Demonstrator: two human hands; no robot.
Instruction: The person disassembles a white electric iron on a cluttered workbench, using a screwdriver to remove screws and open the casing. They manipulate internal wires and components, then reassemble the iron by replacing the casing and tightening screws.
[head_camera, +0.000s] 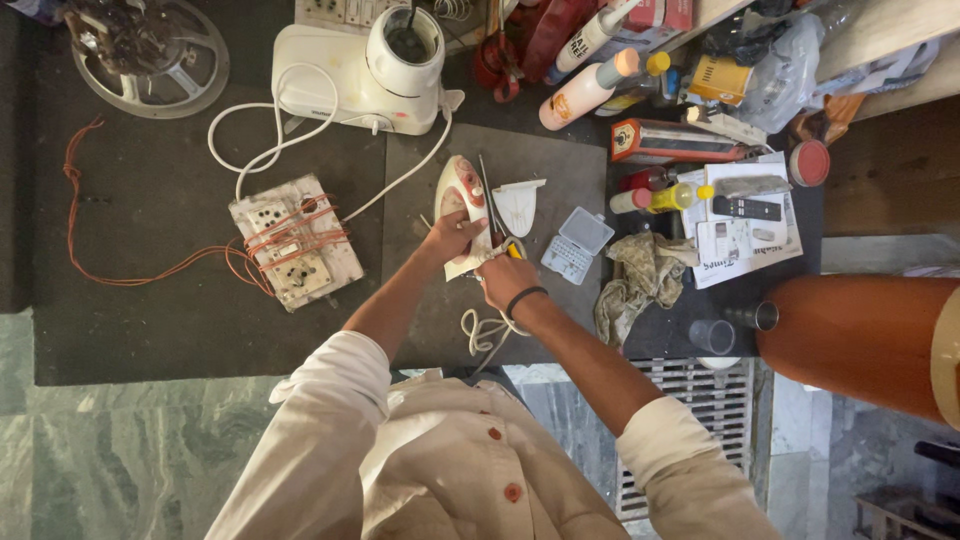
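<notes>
Both hands, left hand (450, 238) and right hand (503, 278), on a white-and-pink clothes iron (461, 205) atop a dark mat (180, 200).

Tight around my hands, open mat to the near left

My hands sit hemmed in by the iron (460, 200), the clear screw box (572, 243) and crumpled rag (637, 280) to the right, and the white cord (484, 330) looped near me. To the left, the socket board (295, 240) and its orange wire (130, 270) block the way; the dark mat (170, 330) nearer me lies open.
</notes>
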